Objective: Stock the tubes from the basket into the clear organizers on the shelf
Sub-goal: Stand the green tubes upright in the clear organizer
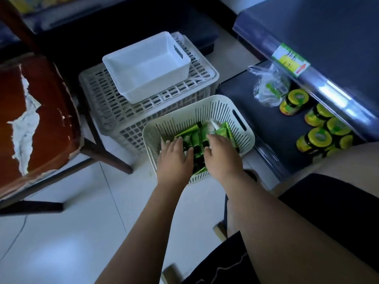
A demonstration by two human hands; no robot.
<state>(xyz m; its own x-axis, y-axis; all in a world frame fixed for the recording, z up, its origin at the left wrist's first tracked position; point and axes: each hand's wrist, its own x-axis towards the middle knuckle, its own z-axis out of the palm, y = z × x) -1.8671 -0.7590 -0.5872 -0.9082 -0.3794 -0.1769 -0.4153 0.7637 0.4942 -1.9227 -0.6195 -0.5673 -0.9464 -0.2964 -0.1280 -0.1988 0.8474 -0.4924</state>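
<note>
A pale slatted basket (pixel 209 107) stands on the floor in front of me, holding several green tubes (pixel 196 130) with black caps. Both my hands reach down into it. My left hand (pixel 175 158) lies on the tubes at the basket's left side, fingers spread and nearly straight. My right hand (pixel 220 155) rests on the tubes at the middle and right, fingers extended over them. Whether either hand has a tube under its palm is hidden. No clear organizer is in view.
An empty white bin (pixel 147 66) sits on an upturned grey crate (pixel 114 107) behind the basket. The dark low shelf (pixel 256 111) on the right holds yellow-lidded jars (pixel 295 101) and a clear plastic bag (pixel 266 85). A worn brown chair (pixel 39 119) stands left.
</note>
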